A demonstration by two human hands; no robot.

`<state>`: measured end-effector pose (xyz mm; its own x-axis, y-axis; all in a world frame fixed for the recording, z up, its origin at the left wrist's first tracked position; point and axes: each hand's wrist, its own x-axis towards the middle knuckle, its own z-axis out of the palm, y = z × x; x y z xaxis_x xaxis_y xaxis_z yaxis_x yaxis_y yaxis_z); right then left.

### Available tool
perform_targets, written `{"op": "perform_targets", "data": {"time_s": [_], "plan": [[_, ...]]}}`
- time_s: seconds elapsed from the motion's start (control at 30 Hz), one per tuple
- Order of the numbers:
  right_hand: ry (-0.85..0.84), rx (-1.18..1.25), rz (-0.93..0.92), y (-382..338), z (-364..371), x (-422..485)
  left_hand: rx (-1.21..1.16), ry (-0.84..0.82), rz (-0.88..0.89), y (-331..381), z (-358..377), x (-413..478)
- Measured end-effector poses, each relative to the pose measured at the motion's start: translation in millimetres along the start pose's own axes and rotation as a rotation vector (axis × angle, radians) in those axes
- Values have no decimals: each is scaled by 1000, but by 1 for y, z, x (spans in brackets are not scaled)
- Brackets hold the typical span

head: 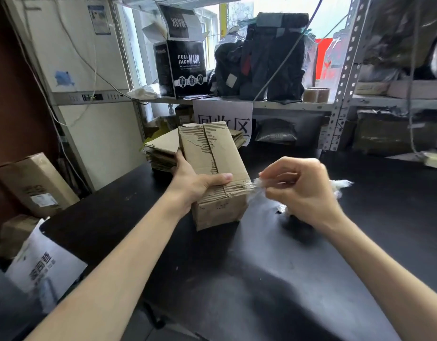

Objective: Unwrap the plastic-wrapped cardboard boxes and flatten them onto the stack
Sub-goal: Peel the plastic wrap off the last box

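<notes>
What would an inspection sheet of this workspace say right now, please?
Surface: black table; the box appears to rest on it.
Job's things: cardboard box, top face torn; plastic wrap stretched off its near right corner; stack of flattened cardboard behind it.
Clutter: small dark object below the right wrist, unclear what.
Hands: left hand grips the box's left side; right hand pinches the wrap.
Cables: grey cable slants across the shelf; white wire hangs down the left wall.
Surroundings: metal shelving holding a mask box, dark bags and a tape roll; leaning carton at left.
</notes>
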<state>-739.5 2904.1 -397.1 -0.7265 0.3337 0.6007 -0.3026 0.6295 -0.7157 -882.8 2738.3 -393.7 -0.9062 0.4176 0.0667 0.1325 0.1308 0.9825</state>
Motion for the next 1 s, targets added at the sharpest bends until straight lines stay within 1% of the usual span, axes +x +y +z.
{"op": "perform_targets", "data": {"time_s": [0.07, 0.17, 0.47, 0.67, 0.77, 0.83, 0.9, 1.0], "plan": [[72, -102, 5, -1, -8, 2, -17, -6, -5, -1, -2, 1], [86, -264, -32, -6, -7, -1, -34, -28, -2, 0, -3, 2], [170, -535, -116, -7, 3, -6, -60, -44, -12, 1, -5, 5], [176, -437, 59, -8, -6, -2, -54, -50, 9, 0, -5, 1], [160, -506, 19, -10, 6, -7, -54, -45, 12, -1, -4, -1], [143, -486, -37, -11, 18, -13, -50, -46, 12, -1, -4, -2], [120, -380, -28, -13, 24, -15, -46, -49, 5, -2, -4, 0], [94, -157, 170, -12, 17, -10, -43, -50, -7, -2, -5, 2]]}}
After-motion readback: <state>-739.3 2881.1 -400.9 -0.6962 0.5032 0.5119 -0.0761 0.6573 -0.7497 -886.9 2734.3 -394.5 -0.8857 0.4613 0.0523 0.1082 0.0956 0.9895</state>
